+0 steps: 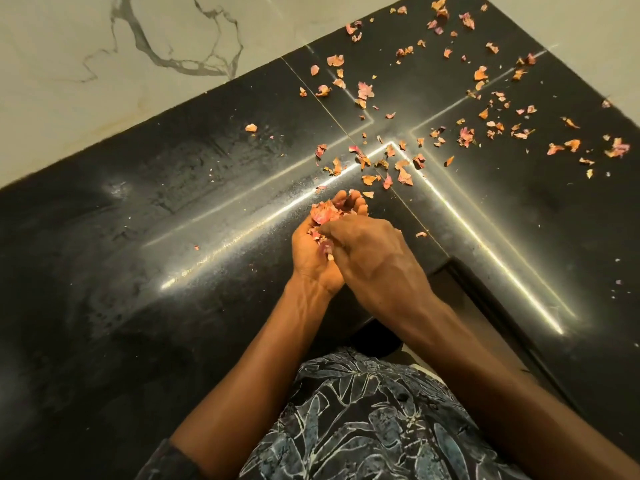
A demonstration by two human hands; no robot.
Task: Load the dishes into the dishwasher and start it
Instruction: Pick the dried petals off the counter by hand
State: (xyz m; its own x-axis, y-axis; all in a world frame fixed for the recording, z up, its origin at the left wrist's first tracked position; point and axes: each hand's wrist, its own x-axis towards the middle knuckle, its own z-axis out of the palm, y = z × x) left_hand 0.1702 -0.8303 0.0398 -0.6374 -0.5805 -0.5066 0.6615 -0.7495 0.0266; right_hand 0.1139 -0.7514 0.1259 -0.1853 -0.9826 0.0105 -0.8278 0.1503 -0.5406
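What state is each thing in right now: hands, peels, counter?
counter: black, glossy, speckled with crumbs.
loose peels: scattered over the counter, mostly toward the far right.
left hand: palm up, cupped, holding gathered peels.
right hand: back up, fingers curled down into the left palm.
gathered peels: heaped in the left palm.

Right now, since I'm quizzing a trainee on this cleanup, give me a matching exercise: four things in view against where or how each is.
1. left hand
2. right hand
3. loose pink-orange papery peel scraps
4. white grey-veined marble wall

A. strewn across the glossy black countertop
B. top left, behind the counter
C. palm down, over the other hand
D. cupped palm up, holding a heap of peel

Pairs: 1-D, 2-C, 3-A, 4-B.
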